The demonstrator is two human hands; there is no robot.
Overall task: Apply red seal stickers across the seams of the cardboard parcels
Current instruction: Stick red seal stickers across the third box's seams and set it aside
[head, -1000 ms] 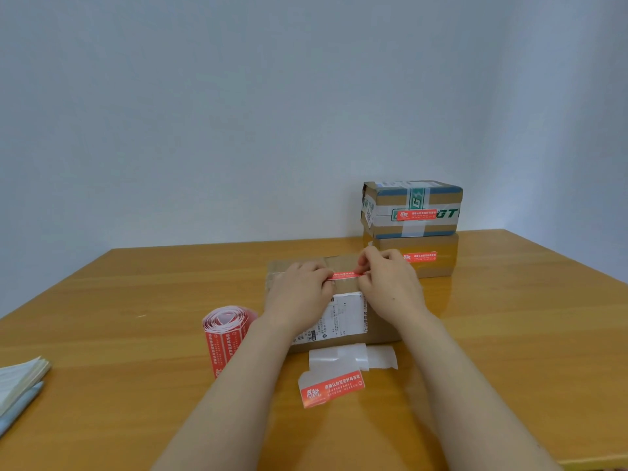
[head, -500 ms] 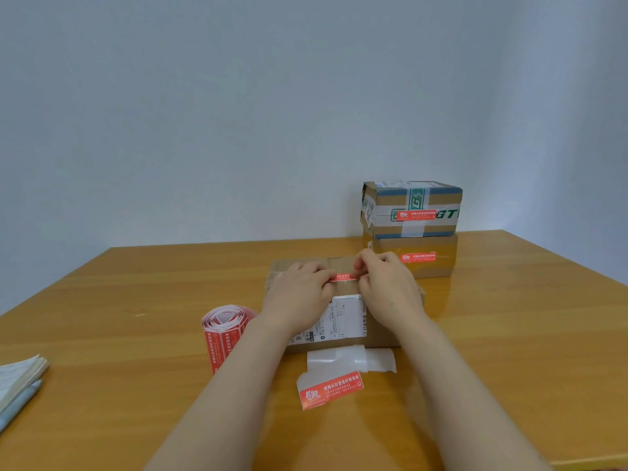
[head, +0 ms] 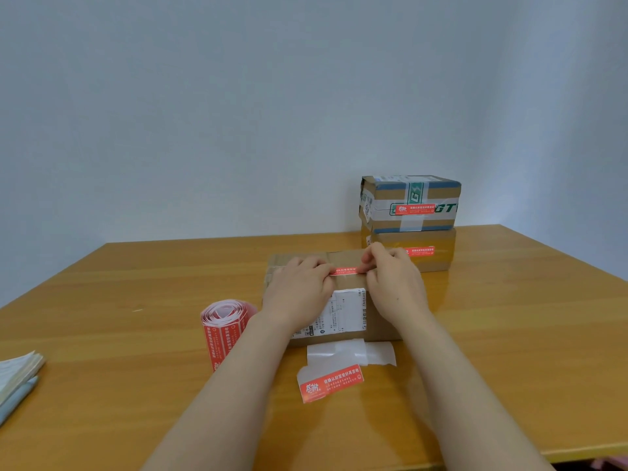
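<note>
Paper pale at the far left edge, a stack of booklets lies on the wooden table, well apart from the work. Next comes the roll of red seal stickers, standing on end just beside the left forearm. The left hand rests on the flat parcel, fingers curled narrow and pressing the left end of a red seal sticker. That sticker lies across the parcel's top, above the white shipping label. Compared with a second ago it sits lower and flatter between the hands, so the seal appears to be going down onto the seam and this parcel is likely almost finished. In front of the parcel lie peeled white backing strips and a loose red sticker piece. The right hand pinches or presses the sticker's right end, its fingertips closed narrow. Behind it, at the right, two stacked parcels already carry red seals, touching each other.
</note>
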